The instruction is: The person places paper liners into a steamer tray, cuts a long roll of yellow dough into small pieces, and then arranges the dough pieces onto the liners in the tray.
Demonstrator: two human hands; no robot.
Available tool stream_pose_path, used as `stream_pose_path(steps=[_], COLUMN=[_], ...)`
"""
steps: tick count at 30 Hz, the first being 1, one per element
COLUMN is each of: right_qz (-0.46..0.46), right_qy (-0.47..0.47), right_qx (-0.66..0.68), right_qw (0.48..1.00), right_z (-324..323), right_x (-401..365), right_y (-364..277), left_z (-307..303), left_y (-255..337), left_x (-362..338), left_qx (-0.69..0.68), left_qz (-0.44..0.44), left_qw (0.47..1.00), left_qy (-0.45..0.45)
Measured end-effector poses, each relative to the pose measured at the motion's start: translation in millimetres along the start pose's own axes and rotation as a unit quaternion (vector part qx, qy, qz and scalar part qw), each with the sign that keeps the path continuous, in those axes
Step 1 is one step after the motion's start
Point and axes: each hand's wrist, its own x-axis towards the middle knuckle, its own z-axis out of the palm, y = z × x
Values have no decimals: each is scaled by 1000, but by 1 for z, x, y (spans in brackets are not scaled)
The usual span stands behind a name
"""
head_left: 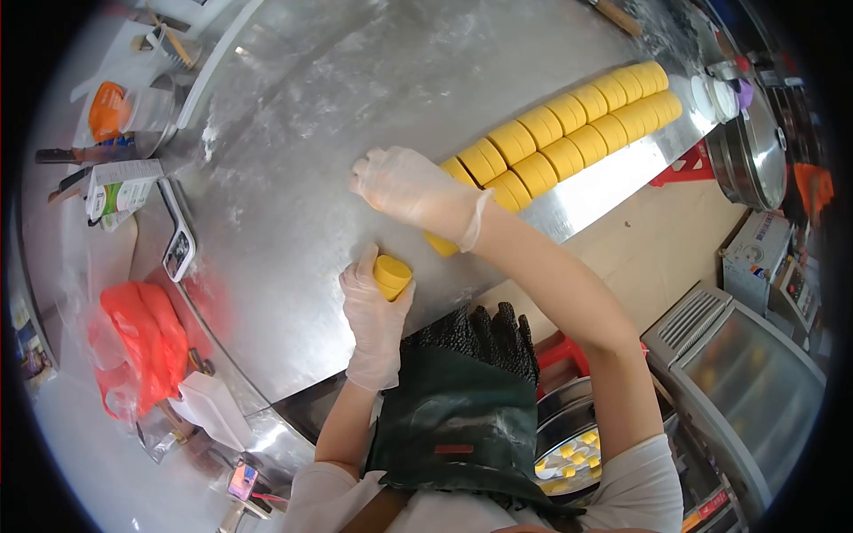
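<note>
My left hand (377, 311), in a clear plastic glove, is closed around a short round yellow dough piece (392, 274), whose flat top shows above the fingers. Farther out over the metal table, my right hand (404, 185) wears the same kind of glove. Its fingers are curled in, and whatever they may hold is hidden. Two long rows of yellow dough pieces (538, 127) run from beside my right wrist toward the upper right. My right wrist and forearm cover part of the nearest pieces.
The metal table (293, 178) has flour smears. At its left are a red plastic bag (147, 342), a carton (124, 191) and a knife (58, 156). A wooden-handled tool (617, 16) lies at the far edge. Below right, a round steamer tray (555, 410) holds small yellow and white pieces.
</note>
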Motion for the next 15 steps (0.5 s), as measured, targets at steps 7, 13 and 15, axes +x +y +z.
stream_pose_path(steps=[7, 13, 15], right_qz=[65, 268, 375], right_qy=[131, 382, 460], right_qx=[218, 424, 446], right_qw=[965, 776, 670], right_z=[-7, -18, -1], right_x=[-11, -162, -245], right_y=[-3, -75, -97], left_z=[-17, -48, -17], left_y=[-31, 28, 63], left_x=[27, 3, -9], left_qx=[-183, -287, -294], left_qz=[-135, -89, -49], left_qw=[970, 917, 886], left_qy=[-87, -262, -354])
